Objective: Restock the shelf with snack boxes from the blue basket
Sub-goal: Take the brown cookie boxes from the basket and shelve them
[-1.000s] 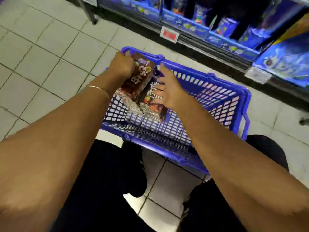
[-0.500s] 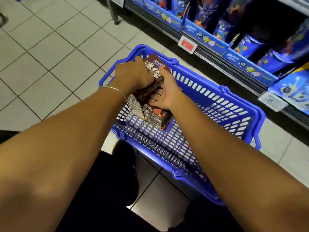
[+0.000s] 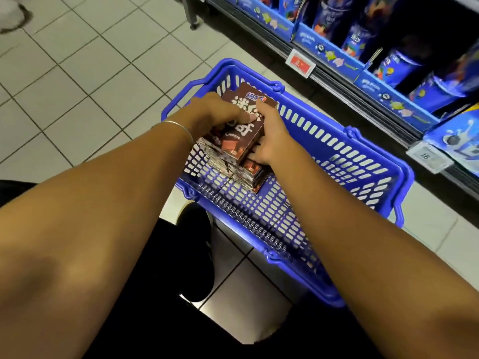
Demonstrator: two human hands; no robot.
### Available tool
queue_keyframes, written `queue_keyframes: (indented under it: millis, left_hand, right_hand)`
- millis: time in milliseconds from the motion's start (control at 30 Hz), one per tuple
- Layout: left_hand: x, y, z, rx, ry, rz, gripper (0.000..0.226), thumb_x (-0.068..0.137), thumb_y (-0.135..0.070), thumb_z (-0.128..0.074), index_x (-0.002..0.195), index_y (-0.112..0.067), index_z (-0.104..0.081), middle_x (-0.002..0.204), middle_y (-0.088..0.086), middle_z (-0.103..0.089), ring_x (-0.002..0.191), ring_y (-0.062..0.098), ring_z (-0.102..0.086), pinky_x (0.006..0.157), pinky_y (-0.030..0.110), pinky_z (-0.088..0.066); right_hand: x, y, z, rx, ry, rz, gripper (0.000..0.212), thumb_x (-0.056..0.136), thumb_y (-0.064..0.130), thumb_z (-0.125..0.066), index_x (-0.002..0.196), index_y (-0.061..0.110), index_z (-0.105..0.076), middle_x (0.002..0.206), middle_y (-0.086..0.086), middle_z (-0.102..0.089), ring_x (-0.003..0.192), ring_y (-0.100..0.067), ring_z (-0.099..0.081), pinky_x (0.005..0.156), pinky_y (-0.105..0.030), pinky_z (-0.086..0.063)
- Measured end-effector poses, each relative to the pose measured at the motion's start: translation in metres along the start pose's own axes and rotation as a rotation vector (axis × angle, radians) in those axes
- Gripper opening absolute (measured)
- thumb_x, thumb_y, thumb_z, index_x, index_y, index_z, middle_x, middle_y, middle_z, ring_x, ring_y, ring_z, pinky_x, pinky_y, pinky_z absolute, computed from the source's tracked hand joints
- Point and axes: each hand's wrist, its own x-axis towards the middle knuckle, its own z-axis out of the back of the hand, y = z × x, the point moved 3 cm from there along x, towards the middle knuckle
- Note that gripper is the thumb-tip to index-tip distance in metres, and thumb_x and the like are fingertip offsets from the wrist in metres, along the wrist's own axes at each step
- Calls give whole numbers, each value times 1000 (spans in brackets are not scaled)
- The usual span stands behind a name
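A blue plastic basket point(image 3: 344, 177) stands on the tiled floor in front of me. At its far left end lies a stack of brown snack boxes point(image 3: 241, 141) with white lettering and pictures of chocolate. My left hand point(image 3: 215, 115), with a thin bracelet on the wrist, grips the stack from the left, fingers over the top box. My right hand point(image 3: 272, 136) clasps the same stack from the right, thumb on the top box and fingers along its side. The lowest boxes are partly hidden by my hands.
The bottom shelf point(image 3: 363, 81) runs along the upper right, holding blue tubs and blue display trays, with price tags point(image 3: 300, 62) on its edge. A shelf leg point(image 3: 191, 14) stands at the top. My dark-clothed legs are below the basket. Light floor tiles spread to the left.
The view has tilted and shifted toward the shelf. Both hands have closed tighter on the stack of boxes, and the top box now lies flatter between them.
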Motion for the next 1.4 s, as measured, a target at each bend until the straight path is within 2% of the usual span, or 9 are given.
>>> queue_keyframes:
  millis: [67, 167, 467, 600, 700, 800, 1000, 1167, 1400]
  left_hand:
    - [-10, 5, -1, -114, 42, 21, 37, 79, -29, -91, 101, -14, -66, 86, 5, -81, 52, 10, -74, 41, 19, -53]
    - [-26, 8, -1, -323, 26, -22, 71, 79, -16, -91, 133, -9, -45, 108, 13, -73, 60, 14, -77, 49, 27, -59]
    - [-66, -27, 12, -484, 312, -200, 35, 91, -39, -77, 114, -12, -72, 109, 8, -82, 91, 22, -80, 77, 34, -64]
    - [-78, -35, 21, -580, 334, -213, 34, 91, -33, -76, 115, -9, -71, 107, 9, -82, 90, 22, -81, 75, 35, -64]
    - [-78, -30, 12, -576, 313, -188, 36, 91, -32, -76, 117, -9, -68, 104, 8, -82, 88, 21, -81, 73, 33, -64]
    - [-72, -12, -2, -588, 315, -117, 33, 94, -31, -76, 117, -9, -69, 106, 9, -82, 89, 23, -81, 73, 35, -64]
    - [-67, 10, -3, -575, 301, -44, 47, 90, -33, -80, 127, -8, -66, 113, 11, -81, 98, 27, -80, 78, 39, -64]
    - [-69, 3, 2, -637, 278, -55, 54, 89, -34, -81, 132, -7, -63, 117, 12, -80, 104, 29, -79, 87, 47, -65]
    - [-75, -3, 2, -645, 229, -52, 44, 94, -33, -77, 127, -8, -65, 109, 8, -82, 95, 24, -81, 76, 36, -64]
  right_hand:
    - [-8, -1, -3, -13, 11, 37, 39, 92, 48, -65, 106, 11, -67, 72, -8, -77, 60, -24, -75, 50, -39, -60]
    - [-22, 0, -12, -38, 47, 104, 49, 95, 45, -63, 131, 11, -60, 115, -18, -74, 99, -35, -74, 89, -51, -59]
    - [-81, 41, -7, -193, 160, 371, 55, 96, 63, -50, 123, 19, -68, 113, -10, -76, 102, -29, -74, 93, -49, -58]
    - [-70, 33, 27, -142, 86, 255, 77, 93, 75, -41, 144, 18, -54, 144, -7, -58, 132, -25, -54, 117, -43, -34]
    - [-49, 3, 45, -246, -132, 153, 64, 93, 58, -59, 142, 17, -51, 146, -6, -53, 130, -25, -52, 104, -38, -43]
    - [-31, -27, 42, -267, -100, 21, 49, 89, 60, -63, 108, 15, -63, 105, -4, -64, 95, -23, -63, 77, -34, -54]
    - [-12, -48, 30, -275, -28, -132, 56, 97, 49, -59, 135, 7, -57, 139, -10, -62, 127, -29, -59, 112, -43, -44]
    - [-5, -34, 19, -219, -196, -40, 64, 101, 44, -56, 148, 4, -42, 151, -10, -50, 137, -25, -47, 115, -37, -37]
    - [6, -38, 32, -90, -203, -8, 47, 83, 34, -80, 119, 8, -64, 111, -10, -74, 95, -25, -73, 73, -36, -62]
